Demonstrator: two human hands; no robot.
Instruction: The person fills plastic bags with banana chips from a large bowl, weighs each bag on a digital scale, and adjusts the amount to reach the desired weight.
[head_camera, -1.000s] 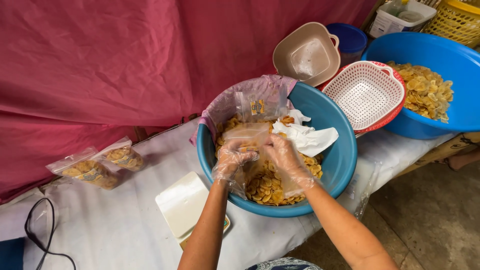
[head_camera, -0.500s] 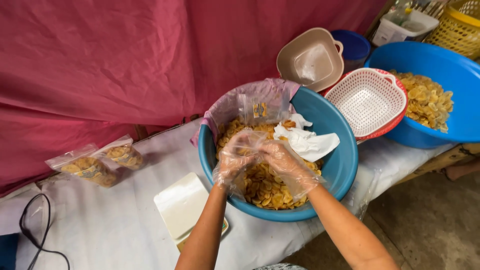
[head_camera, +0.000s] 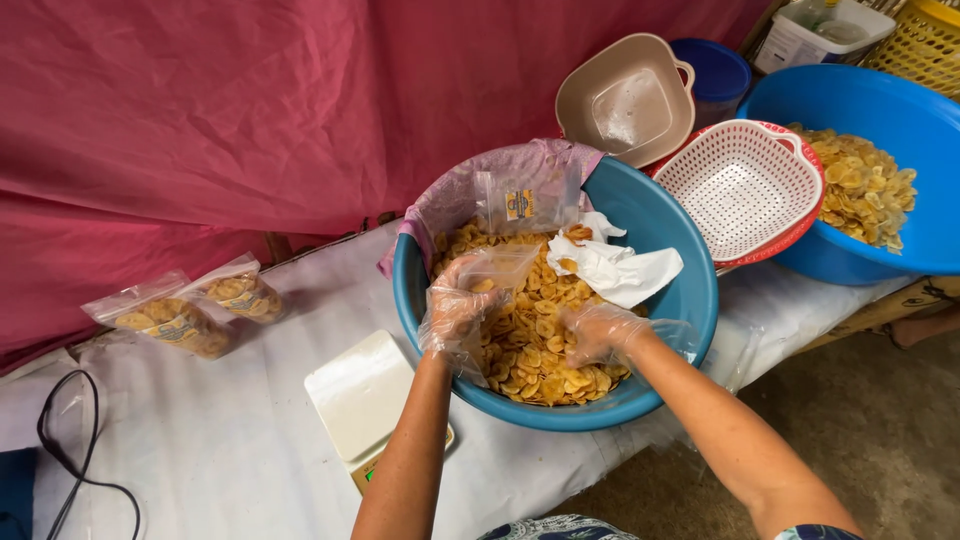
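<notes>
Over the blue basin (head_camera: 690, 300) of banana chips (head_camera: 530, 335) at the counter's (head_camera: 200, 450) near edge, the gloved left hand (head_camera: 455, 310) grips an open clear plastic bag (head_camera: 500, 265). The gloved right hand (head_camera: 595, 330) rests curled in the chips just right of it, fingers closing on a handful.

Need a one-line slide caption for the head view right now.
Gloved left hand holds a clear bag while gloved right hand digs into banana chips in a blue basin.
</notes>
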